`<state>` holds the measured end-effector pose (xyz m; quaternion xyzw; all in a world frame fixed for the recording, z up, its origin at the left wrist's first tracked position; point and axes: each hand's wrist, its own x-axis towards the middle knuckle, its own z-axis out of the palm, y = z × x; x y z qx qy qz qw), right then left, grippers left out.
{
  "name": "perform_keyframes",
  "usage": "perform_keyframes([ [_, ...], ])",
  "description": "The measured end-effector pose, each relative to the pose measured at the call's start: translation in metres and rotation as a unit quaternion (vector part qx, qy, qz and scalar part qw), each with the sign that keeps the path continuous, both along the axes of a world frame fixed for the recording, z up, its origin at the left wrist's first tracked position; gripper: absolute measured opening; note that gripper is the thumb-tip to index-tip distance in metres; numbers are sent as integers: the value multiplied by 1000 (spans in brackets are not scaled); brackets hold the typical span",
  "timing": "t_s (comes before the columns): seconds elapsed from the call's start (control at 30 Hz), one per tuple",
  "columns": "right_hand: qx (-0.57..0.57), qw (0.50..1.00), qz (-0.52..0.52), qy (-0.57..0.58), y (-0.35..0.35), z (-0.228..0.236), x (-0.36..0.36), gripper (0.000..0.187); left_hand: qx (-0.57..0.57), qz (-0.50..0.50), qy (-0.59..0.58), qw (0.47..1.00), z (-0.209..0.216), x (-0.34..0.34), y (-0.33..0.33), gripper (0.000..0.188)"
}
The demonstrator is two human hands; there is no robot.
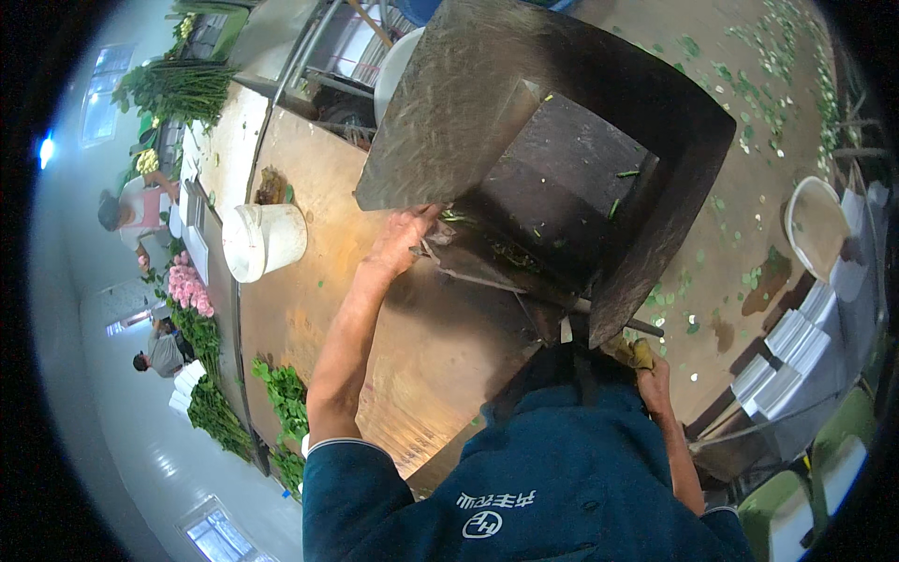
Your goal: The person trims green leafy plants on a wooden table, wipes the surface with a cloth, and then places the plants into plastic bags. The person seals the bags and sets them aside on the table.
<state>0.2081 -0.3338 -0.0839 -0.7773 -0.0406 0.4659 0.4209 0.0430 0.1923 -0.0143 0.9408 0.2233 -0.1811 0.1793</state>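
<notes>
Dark bin [440,117] has the left hand [405,236] at its left edge, right hand [653,377] at near right, both hands' fingers too hidden to tell their grip.

Left hand's [405,239] fingertips hidden at dark metal bin [449,112], blue tub [419,11] cut off by top edge

Flr [716,239] leaf-strewn, pale wall [169,492] w/ window [220,536].

Left hand [403,240], fingers curled, at the end of an outstretched, bare forearm [346,351]; right hand [654,378], partly hidden, held nearer the torso [543,450].
</notes>
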Motion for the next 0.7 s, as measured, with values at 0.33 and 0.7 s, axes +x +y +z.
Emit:
perform_keyframes([
  [0.33,-18,999,-13,-40,11,2,-30,27,-234,-44,-240,941,-17,1,2,47],
  [0.7,-27,998,-49,-4,9,-11,-37,31,-42,132,-431,892,156,0,-81,19],
])
